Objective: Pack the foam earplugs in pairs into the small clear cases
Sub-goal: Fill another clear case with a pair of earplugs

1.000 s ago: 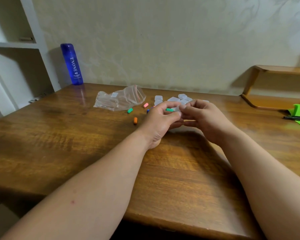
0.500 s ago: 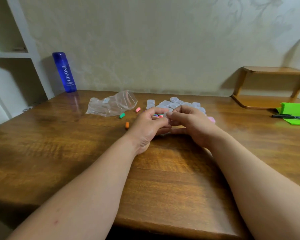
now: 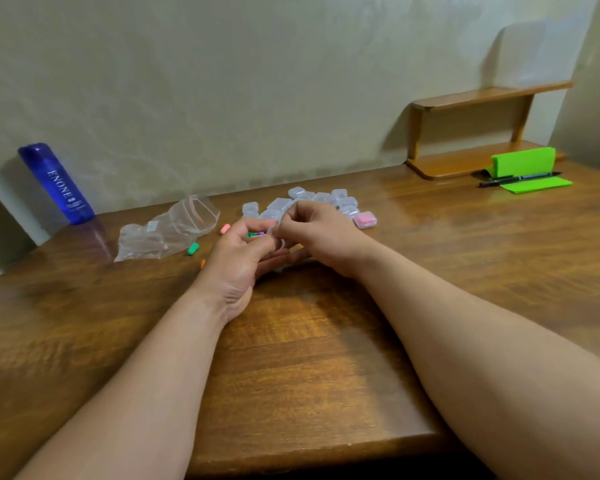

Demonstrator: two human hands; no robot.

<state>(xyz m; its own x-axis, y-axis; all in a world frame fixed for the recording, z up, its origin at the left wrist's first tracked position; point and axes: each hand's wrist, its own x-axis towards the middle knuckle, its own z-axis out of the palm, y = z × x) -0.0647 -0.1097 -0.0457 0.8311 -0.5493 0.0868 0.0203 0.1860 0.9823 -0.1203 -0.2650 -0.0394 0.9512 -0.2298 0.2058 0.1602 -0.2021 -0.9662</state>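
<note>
The left hand (image 3: 238,258) now pinches a green and purple pair (image 3: 256,234), not a single one as before, against the clear case (image 3: 274,233) gripped by the right hand (image 3: 317,233) above the table (image 3: 309,358), so packing seems near.

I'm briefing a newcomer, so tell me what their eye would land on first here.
The two hands meet at the centre: the left hand pinches green and purple earplugs next to a small clear case held in the fingertips of the right hand. Just behind lies a heap of clear cases, with a pink-filled case at its right edge. A tall blue bottle stands out at the far left.
</note>
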